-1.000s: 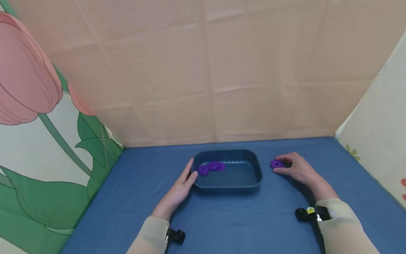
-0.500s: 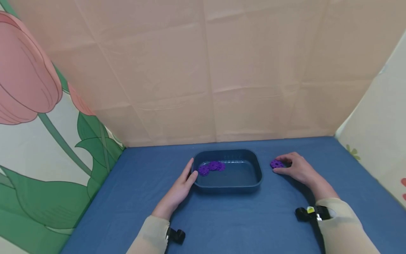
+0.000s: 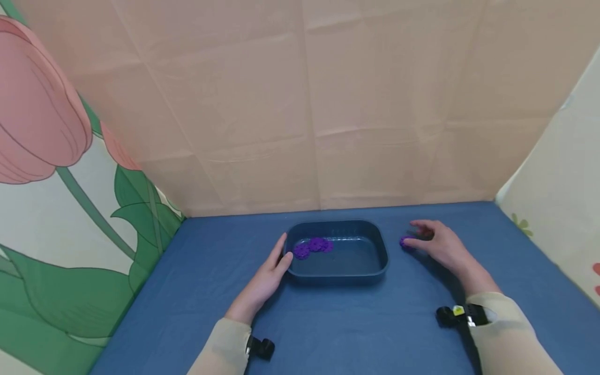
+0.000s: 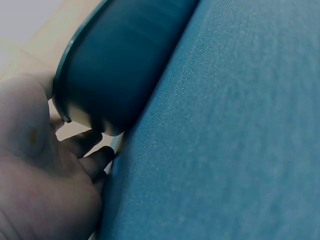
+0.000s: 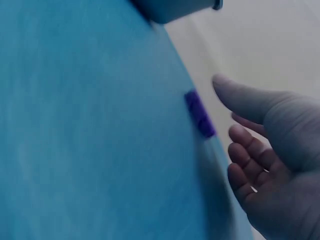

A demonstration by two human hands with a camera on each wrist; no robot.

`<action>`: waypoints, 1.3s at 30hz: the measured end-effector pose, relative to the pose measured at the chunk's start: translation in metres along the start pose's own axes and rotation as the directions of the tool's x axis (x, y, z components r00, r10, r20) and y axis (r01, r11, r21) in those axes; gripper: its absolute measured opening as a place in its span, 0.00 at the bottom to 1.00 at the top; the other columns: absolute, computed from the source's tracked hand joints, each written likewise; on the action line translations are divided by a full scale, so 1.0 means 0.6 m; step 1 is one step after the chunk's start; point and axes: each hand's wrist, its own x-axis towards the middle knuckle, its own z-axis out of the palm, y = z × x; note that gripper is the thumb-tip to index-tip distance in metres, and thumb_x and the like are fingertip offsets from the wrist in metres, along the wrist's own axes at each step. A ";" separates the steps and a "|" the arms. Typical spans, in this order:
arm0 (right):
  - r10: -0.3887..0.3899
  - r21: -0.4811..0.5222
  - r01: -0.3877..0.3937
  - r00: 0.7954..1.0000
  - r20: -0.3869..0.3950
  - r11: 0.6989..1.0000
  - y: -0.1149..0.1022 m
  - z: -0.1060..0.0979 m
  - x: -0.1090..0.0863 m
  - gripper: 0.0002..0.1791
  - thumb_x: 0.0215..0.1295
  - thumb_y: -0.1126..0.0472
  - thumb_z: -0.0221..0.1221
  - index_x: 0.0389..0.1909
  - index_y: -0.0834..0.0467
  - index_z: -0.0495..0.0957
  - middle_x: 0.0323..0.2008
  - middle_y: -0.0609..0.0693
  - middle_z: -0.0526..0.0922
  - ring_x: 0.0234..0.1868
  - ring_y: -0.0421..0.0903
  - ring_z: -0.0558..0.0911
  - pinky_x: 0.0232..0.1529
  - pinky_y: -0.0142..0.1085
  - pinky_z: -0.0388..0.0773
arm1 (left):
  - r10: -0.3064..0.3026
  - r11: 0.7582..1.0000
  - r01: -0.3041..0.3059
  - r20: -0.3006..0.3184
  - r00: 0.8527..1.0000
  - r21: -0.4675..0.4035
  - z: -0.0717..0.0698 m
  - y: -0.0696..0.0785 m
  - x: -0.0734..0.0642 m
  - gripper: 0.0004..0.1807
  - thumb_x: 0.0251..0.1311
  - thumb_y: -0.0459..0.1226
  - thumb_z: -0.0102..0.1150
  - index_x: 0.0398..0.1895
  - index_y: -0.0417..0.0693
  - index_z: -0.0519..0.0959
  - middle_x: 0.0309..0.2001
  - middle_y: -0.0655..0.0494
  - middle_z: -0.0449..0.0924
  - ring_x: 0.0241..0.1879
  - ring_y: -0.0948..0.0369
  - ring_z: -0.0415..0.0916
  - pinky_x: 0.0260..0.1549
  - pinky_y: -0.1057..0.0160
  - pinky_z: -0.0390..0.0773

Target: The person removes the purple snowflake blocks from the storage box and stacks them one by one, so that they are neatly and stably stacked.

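My left hand (image 3: 263,279) rests against the left end of a dark blue rectangular tray (image 3: 347,280), its fingers extended along the wall and the thumb at the near corner. In the left wrist view, the fingertips (image 4: 99,161) sit low beside the tray's end. Several purple discs with notched edges (image 3: 301,252) lie inside, toward the left. Right of the tray, another purple disc (image 3: 405,242) lies on the blue cloth. Over it hovers my right hand (image 3: 444,248), thumb and fingers spread, holding nothing. The right wrist view shows a gap between the hand and this purple disc (image 5: 200,114).
A blue cloth (image 3: 337,333) covers the table. Behind it hangs a creased beige sheet (image 3: 281,104). A flower-printed panel (image 3: 42,219) stands at the left and a pale one (image 3: 562,198) at the right. Each wrist carries a black camera.
My right hand has let go of the purple disc, with its fingers now lifted and spread wider. The disc stays on the cloth. My left hand and the tray have not moved.
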 end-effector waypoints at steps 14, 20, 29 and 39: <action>-0.119 0.090 0.126 0.990 -0.079 0.988 -0.169 0.009 0.008 0.32 0.63 0.44 0.66 0.66 0.52 0.73 0.52 0.56 0.78 0.51 0.53 0.77 0.51 0.50 0.76 | 0.012 1.000 -0.012 -0.002 1.000 -0.006 0.002 0.003 0.000 0.40 0.63 0.72 0.42 0.76 0.86 0.42 0.78 0.76 0.38 0.80 0.60 0.35 0.75 0.42 0.43; -0.221 0.124 0.218 0.975 0.006 0.968 -0.231 0.041 0.015 0.31 0.63 0.47 0.67 0.66 0.48 0.73 0.52 0.51 0.78 0.54 0.49 0.76 0.56 0.50 0.75 | 0.005 1.000 -0.005 -0.004 1.000 -0.012 0.005 0.003 0.001 0.38 0.62 0.72 0.41 0.74 0.90 0.42 0.79 0.75 0.39 0.80 0.60 0.35 0.75 0.42 0.43; -0.280 0.160 0.260 0.953 0.114 0.952 -0.292 0.099 0.016 0.32 0.59 0.44 0.69 0.64 0.46 0.75 0.52 0.50 0.79 0.54 0.50 0.76 0.59 0.50 0.73 | -0.003 1.000 0.003 -0.011 1.000 0.000 0.007 0.005 0.004 0.37 0.62 0.73 0.41 0.73 0.92 0.43 0.79 0.75 0.40 0.80 0.60 0.36 0.76 0.42 0.43; -0.316 0.066 0.309 0.928 0.197 0.949 -0.319 0.158 0.030 0.34 0.57 0.42 0.70 0.63 0.49 0.77 0.57 0.47 0.79 0.60 0.51 0.77 0.62 0.50 0.74 | 0.004 1.000 -0.004 -0.008 1.000 -0.013 0.007 0.005 0.002 0.42 0.63 0.72 0.41 0.78 0.82 0.44 0.80 0.70 0.41 0.80 0.56 0.37 0.74 0.38 0.42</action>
